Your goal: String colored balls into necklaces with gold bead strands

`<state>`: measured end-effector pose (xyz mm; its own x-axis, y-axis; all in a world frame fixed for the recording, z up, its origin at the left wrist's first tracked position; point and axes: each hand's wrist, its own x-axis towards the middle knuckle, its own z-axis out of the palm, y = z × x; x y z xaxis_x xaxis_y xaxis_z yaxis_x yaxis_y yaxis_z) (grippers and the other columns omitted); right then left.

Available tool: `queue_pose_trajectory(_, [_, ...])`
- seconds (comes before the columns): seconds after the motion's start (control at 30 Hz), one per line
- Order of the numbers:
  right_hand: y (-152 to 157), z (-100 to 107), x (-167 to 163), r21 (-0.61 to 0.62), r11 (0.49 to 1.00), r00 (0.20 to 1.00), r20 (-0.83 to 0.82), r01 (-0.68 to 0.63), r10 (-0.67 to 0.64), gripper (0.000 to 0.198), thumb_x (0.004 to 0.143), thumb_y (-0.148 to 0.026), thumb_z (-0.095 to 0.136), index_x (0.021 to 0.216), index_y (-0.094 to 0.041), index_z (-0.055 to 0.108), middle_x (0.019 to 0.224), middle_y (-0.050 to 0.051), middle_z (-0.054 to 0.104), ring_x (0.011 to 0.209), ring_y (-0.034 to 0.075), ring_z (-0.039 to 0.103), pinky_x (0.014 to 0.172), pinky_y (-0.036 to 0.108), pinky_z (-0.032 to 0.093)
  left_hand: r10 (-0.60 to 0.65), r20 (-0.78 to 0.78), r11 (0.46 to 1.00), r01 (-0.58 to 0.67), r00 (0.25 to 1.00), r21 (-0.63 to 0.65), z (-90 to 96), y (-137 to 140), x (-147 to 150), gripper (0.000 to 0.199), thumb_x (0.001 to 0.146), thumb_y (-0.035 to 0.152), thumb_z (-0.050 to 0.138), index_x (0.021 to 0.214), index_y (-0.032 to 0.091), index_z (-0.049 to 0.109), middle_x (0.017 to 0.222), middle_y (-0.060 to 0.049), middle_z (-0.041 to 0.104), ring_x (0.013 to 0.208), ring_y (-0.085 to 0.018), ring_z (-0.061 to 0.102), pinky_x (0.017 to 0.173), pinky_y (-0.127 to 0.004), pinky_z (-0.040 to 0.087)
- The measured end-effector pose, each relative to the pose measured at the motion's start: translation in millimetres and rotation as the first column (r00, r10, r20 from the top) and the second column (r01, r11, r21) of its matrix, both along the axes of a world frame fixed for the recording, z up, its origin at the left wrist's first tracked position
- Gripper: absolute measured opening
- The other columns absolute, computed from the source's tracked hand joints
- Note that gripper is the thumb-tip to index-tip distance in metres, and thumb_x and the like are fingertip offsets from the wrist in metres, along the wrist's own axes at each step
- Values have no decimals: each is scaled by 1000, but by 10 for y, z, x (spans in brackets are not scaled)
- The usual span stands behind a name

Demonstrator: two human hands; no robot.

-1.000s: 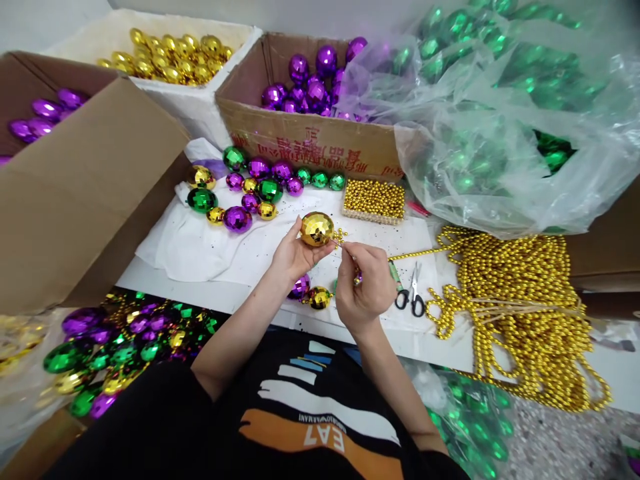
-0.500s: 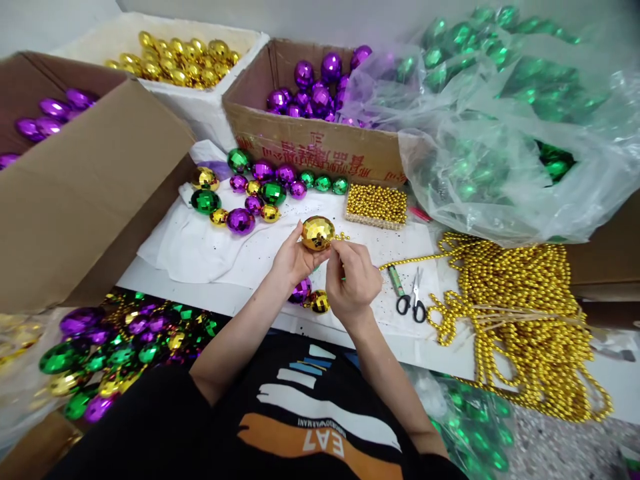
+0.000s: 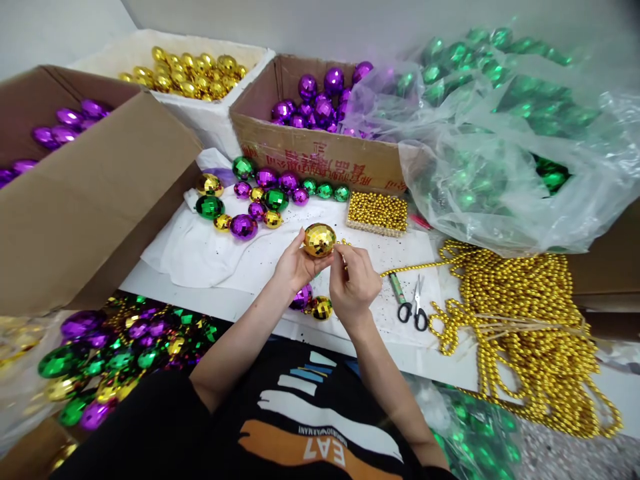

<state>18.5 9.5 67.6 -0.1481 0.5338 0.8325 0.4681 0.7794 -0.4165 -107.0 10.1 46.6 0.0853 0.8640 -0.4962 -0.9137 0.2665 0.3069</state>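
A shiny gold faceted ball [image 3: 320,239] rests in the fingers of my left hand [image 3: 296,267], thumb at its left side. My right hand [image 3: 354,283] pinches close against the ball's right end, with a short bit of small gold beads [image 3: 343,243] showing at the fingertips. From behind that hand a gold bead string [image 3: 415,269] runs right to a large heap of gold bead strands [image 3: 520,320]. Below my hands lie a purple ball [image 3: 302,297] and a smaller gold ball [image 3: 321,307], partly covered by the hands. What exactly the right fingertips grip is too small to make out fully.
A strand of purple, green and gold balls [image 3: 244,227] lies on the white cloth [image 3: 200,260]. Behind are a box of gold beads [image 3: 377,212] and a carton [image 3: 320,153] of purple balls. Scissors [image 3: 415,308] and a green tube [image 3: 397,288] lie right. Plastic bags [image 3: 450,187] hold green balls.
The whole view has shifted slightly downward in the picture. Both hands stay at the gold ball, with only small finger movement on the right.
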Motion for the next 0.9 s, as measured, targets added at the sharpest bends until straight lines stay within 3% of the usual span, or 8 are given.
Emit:
queue_pose_trajectory(0.2, [-33, 21, 26, -55, 998, 1000, 3, 7, -7, 24, 91, -8, 52, 110, -19, 61, 92, 7, 72, 85, 15, 69, 68, 24, 54, 10, -23, 1000, -10, 1000, 3, 9, -9, 7, 53, 100, 47, 35, 128, 5, 53, 88, -15, 74, 72, -20, 72, 66, -31, 61])
queue_pose_trajectory(0.47, [-85, 79, 56, -13, 1000, 1000, 5, 25, -25, 26, 91, -7, 52, 112, -20, 60, 90, 7, 72, 84, 16, 70, 68, 24, 55, -12, -32, 1000, 11, 999, -12, -14, -6, -16, 59, 100, 49, 32, 134, 4, 49, 87, -14, 74, 71, -21, 72, 70, -33, 60])
queue_pose_trajectory(0.9, [-38, -47, 12, -4, 1000, 999, 17, 28, -28, 21, 92, -8, 50, 108, -17, 61, 88, 9, 72, 80, 15, 68, 70, 24, 54, -6, -33, 998, 4, 999, -55, 88, -5, 39, 54, 102, 48, 29, 121, 5, 56, 81, -12, 73, 72, -19, 72, 63, -27, 59])
